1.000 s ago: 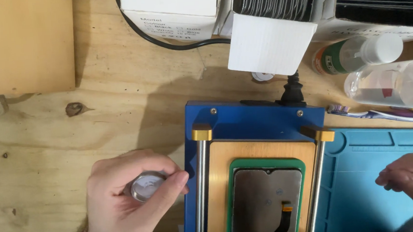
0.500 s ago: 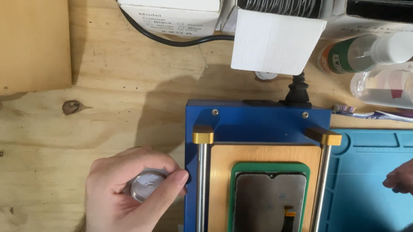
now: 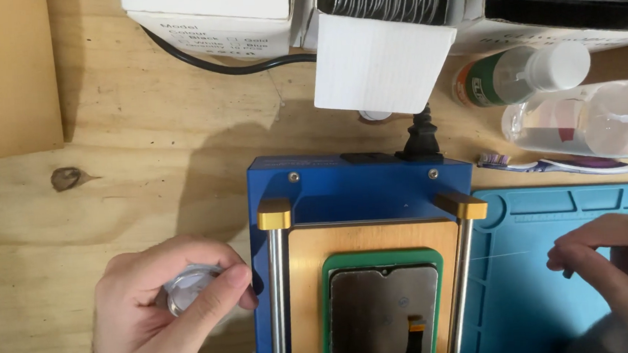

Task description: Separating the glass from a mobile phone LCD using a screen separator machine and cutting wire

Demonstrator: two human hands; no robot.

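Head view looks straight down on a wooden table (image 3: pixel 108 183). Left hand (image 3: pixel 158 313) rests near the front edge of the table, and its fingers (image 3: pixel 219 294) are closed around a small round spool (image 3: pixel 188 287) with a clear top, just beside the left side of a blue machine (image 3: pixel 359 188). Right hand (image 3: pixel 619 266) is at the right edge, over a light blue mat (image 3: pixel 528 294); its fingers are pinched together, and a very thin wire (image 3: pixel 500 257) seems to run from them toward the machine, but it is too fine to be sure.

On the machine there are two metal rails (image 3: pixel 277 304) with gold caps, and between them lies an orange plate (image 3: pixel 306 273). A green frame (image 3: pixel 379 259) sits on this plate and holds a dark phone screen (image 3: pixel 379 312), face up. A black plug (image 3: pixel 418 140) enters the back of the machine, and a black cable (image 3: pixel 232 66) runs along the table toward the back edge.

Near the back edge stand white boxes (image 3: pixel 206 7). At the back right corner lie a green bottle (image 3: pixel 513 74) with a white cap and a clear bottle (image 3: pixel 582 117), both on their sides. A toothbrush (image 3: pixel 556 163) lies just in front of them, touching the mat's edge.
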